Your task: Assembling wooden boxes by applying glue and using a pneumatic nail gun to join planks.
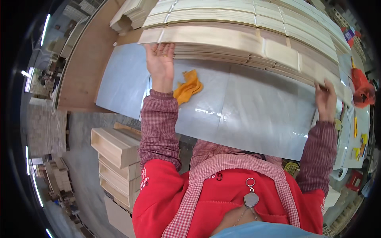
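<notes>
A long pale wooden board (222,36) with slots across it spans the upper part of the head view, slightly smeared by motion. My left hand (160,65) grips its near edge toward the left end, palm up, the fingertips partly hidden beneath the wood. At the other end, my right hand (326,101) holds the board with thumb and fingers around its edge. Under and behind it lies a stack of similar slotted boards (210,54). An orange cloth (188,86) rests crumpled on the grey metal tabletop (262,105), to the right of my left forearm.
More bundled boards (206,5) fill the far side. A brown wooden panel (85,65) borders the table's left. Pale wooden boxes (115,146) are stacked on the floor at lower left. Right of the table, a red plastic bag (360,85) sits near a white surface (349,135) with yellow tools.
</notes>
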`<state>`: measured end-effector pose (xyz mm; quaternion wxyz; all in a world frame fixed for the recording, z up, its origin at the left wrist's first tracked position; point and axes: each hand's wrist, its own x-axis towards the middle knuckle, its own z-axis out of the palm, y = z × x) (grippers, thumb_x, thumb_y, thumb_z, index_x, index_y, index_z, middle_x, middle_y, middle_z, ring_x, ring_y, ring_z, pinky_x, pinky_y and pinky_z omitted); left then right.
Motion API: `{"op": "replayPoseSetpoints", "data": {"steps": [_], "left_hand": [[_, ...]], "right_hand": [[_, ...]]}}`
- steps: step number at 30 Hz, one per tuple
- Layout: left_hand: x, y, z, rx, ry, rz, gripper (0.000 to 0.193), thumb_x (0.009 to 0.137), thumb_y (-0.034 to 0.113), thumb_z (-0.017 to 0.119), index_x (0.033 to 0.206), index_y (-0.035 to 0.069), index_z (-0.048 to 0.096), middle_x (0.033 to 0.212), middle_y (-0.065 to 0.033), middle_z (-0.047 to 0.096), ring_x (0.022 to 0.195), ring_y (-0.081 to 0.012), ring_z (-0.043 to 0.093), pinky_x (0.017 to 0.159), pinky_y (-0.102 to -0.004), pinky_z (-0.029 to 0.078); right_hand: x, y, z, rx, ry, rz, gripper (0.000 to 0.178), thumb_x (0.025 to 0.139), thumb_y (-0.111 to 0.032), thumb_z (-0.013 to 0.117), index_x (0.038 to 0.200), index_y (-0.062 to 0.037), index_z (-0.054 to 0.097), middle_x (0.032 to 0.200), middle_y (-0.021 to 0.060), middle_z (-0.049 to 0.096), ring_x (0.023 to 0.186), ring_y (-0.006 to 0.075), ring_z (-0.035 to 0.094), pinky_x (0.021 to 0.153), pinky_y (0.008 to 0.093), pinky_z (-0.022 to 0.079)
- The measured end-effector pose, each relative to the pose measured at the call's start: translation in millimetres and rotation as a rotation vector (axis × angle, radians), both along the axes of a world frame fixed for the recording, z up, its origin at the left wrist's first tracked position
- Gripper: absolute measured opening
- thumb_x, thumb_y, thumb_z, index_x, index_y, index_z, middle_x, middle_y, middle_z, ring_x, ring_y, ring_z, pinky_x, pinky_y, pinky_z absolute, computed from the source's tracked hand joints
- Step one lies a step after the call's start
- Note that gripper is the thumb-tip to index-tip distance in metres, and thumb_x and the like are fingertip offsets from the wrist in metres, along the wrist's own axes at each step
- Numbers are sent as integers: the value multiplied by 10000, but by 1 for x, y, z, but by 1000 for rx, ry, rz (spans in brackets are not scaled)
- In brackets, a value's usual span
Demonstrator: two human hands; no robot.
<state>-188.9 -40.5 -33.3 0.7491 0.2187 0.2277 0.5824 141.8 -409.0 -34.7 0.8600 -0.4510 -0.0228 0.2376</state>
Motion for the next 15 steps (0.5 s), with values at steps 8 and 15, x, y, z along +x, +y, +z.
{"op": "replayPoseSetpoints", "data": {"steps": [8, 15], "left_hand": [[-64, -95, -81, -27, 377, -50, 244, 951, 201, 518, 1098, 9, 486, 958, -99, 526, 837, -175, 525, 739, -316, 494], [-92, -133, -102, -28, 647, -51, 183, 912, 112, 571, 1039, -15, 534, 994, -109, 560, 889, -173, 555, 765, -281, 493]], "right_hand": [[-39, -153, -64, -218, 104, 22, 335, 830, -46, 596, 1136, 50, 500, 935, 112, 610, 738, 174, 593, 648, 264, 522], [-62, -162, -104, -386, 49, 82, 230, 822, -58, 620, 1011, 72, 600, 880, 111, 637, 710, 183, 612, 587, 278, 527]]}}
